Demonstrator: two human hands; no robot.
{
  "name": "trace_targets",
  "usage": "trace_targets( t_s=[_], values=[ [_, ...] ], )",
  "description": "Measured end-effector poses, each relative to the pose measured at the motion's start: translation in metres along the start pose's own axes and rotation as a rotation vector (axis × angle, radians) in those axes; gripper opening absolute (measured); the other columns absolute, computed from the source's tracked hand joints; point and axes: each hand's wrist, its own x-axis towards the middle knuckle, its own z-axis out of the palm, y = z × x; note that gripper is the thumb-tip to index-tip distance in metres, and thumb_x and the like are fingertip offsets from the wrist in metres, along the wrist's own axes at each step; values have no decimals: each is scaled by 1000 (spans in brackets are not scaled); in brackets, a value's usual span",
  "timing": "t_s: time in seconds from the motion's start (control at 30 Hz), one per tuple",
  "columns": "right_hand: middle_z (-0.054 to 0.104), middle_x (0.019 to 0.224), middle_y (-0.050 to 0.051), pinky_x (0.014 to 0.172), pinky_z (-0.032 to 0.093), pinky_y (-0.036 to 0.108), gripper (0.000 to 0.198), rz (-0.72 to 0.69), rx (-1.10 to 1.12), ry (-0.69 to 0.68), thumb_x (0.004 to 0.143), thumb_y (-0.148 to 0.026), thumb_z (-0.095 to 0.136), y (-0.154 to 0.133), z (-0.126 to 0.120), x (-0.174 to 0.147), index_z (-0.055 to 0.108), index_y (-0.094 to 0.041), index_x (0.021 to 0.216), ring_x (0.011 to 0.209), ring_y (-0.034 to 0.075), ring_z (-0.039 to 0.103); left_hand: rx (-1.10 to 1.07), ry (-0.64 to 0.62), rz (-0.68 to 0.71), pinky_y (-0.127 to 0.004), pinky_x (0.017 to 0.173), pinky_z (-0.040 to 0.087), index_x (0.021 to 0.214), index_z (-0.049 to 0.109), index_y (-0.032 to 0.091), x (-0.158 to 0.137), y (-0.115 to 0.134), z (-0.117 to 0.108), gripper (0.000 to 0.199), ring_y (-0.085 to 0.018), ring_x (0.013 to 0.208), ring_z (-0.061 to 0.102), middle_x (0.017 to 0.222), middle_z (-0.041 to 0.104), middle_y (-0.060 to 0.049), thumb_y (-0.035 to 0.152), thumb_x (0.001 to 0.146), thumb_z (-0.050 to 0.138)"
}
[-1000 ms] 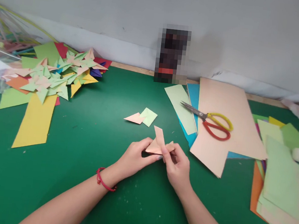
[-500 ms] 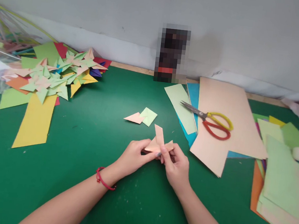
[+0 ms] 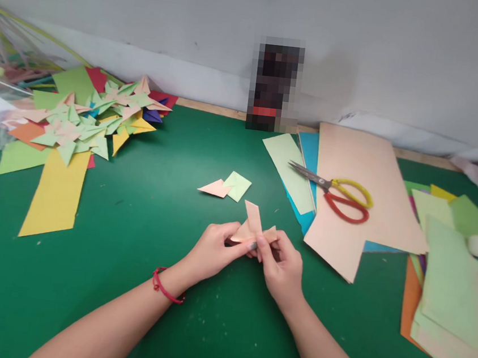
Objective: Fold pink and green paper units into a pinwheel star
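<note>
A peach folded paper piece point(image 3: 252, 219) is pinched between both my hands above the green table, one strip of it sticking up. My left hand point(image 3: 216, 253) grips its left side, thumb pressed along the lower edge. On the other side, my right hand point(image 3: 283, 266) holds the paper with thumb and fingers; the fingertips underneath are partly hidden. Just beyond the hands lie a pale green folded square point(image 3: 238, 187) and a peach folded point point(image 3: 216, 188), touching each other.
Scissors point(image 3: 331, 191) with yellow and red handles rest on peach sheets point(image 3: 361, 157) at right. More coloured paper point(image 3: 452, 287) is stacked far right. Folded paper stars point(image 3: 77, 128) and a yellow strip point(image 3: 58, 194) lie at left. A pixelated dark object point(image 3: 274, 86) stands against the wall.
The upright strip of the peach paper has leaned slightly to the left. Both hands keep nearly the same place and grip.
</note>
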Motion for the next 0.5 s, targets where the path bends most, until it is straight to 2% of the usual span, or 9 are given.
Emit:
trace_targets(
  t_s=[0.1, 0.2, 0.27, 0.5],
  values=[
    [47, 54, -5, 47, 36, 22, 19, 21, -6, 12, 87, -29, 50, 1, -1, 1, 48, -20, 70, 47, 9, 45, 16, 34, 11, -20, 50, 39, 61, 52, 14, 1, -1, 0, 31, -11, 57, 54, 61, 59, 1, 40, 79, 57],
    [44, 52, -6, 45, 33, 22, 21, 44, -15, 33, 86, -31, 50, 2, -3, 3, 48, -19, 70, 45, 8, 42, -149, 40, 17, -24, 65, 48, 89, 58, 16, 0, 0, 1, 20, -14, 75, 62, 84, 66, -2, 33, 78, 59],
    [43, 51, -6, 45, 33, 22, 21, 47, -16, 35, 87, -32, 50, 2, -3, 3, 48, -19, 70, 44, 9, 41, -241, 58, 19, -26, 73, 50, 102, 55, 18, 0, 2, 2, 27, -16, 84, 64, 94, 67, -4, 29, 78, 61],
    [45, 53, -5, 46, 34, 22, 20, 40, -34, 51, 86, -31, 50, 1, -1, 2, 48, -19, 70, 45, 9, 43, -259, 72, 2, -26, 70, 52, 85, 61, 17, -2, 2, 2, 16, -15, 76, 66, 82, 69, -3, 31, 79, 59]
  ],
)
